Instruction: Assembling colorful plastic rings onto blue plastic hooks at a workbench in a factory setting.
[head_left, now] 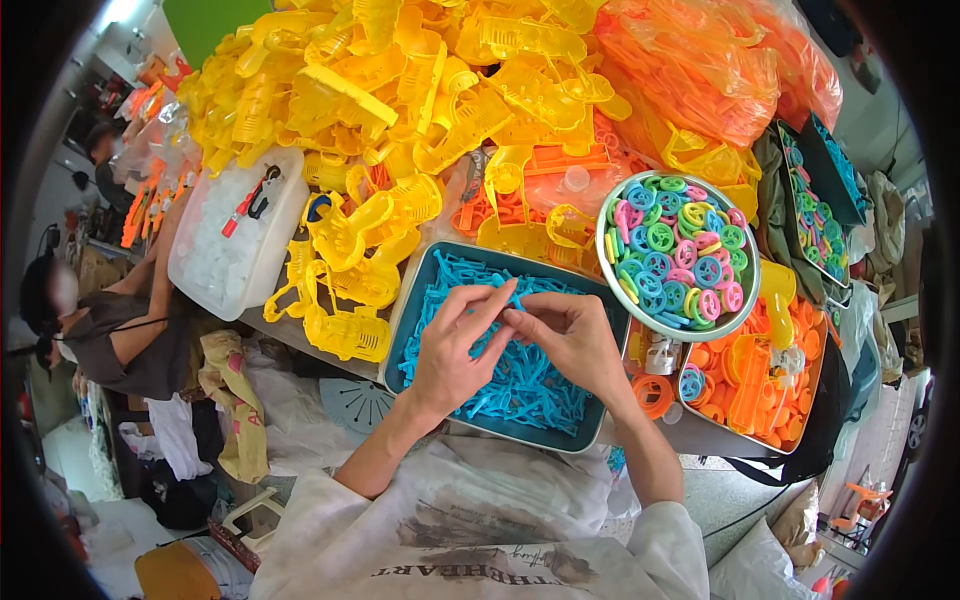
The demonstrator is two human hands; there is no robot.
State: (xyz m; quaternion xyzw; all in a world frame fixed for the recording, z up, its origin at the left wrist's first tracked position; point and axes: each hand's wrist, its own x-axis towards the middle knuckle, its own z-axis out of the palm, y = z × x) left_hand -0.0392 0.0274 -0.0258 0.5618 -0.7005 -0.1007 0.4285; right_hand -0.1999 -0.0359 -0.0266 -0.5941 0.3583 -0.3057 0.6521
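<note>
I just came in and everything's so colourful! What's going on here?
A person has their left hand and right hand over a dark teal tray full of blue plastic pieces. The fingertips meet at a small blue piece; how each hand grips it is too small to tell. A heap of yellow parts lies beyond the tray, and a round bowl of colourful little wheels sits to the right.
</note>
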